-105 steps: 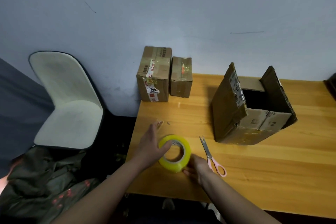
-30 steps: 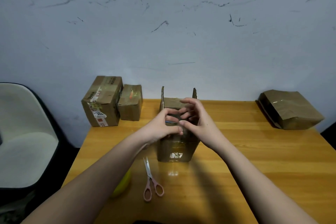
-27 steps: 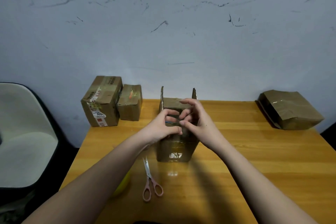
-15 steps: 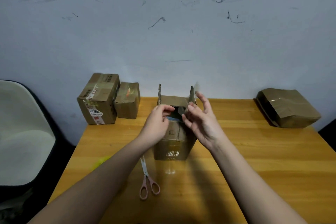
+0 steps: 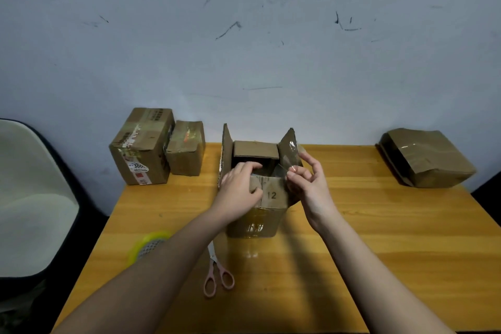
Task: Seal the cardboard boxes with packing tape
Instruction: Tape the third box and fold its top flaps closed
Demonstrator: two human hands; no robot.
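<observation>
Against a scuffed wall, mid-table (image 5: 379, 225), the open cardboard box (image 5: 256, 198) has its near flap gripped by the left hand (image 5: 238, 187), while the right hand (image 5: 309, 184) pinches clear tape (image 5: 290, 154) on its right flap.

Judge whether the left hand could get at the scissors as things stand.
Probably yes: the scissors lie uncovered on the table beside the left forearm, though the left hand would first have to let go of the open box.
</observation>
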